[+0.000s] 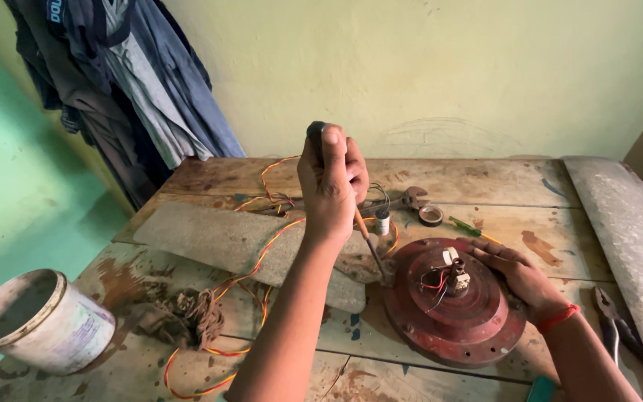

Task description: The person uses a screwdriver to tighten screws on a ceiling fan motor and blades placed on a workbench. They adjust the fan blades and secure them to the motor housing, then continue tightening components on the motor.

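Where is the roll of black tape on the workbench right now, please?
In the head view, the roll of black tape lies toward the back of the wooden workbench, just right of the wrench head and behind the red fan motor housing.

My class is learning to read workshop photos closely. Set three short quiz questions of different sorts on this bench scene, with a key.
1. True or false: the left hand holds a screwdriver with its tip at the rim of the red motor housing.
2. Which lies at the bench's left front corner? A) white bucket B) pliers C) tape roll
3. Fill in: the right hand rests on the motor housing's ____ side.

Key: 1 true; 2 A; 3 right.
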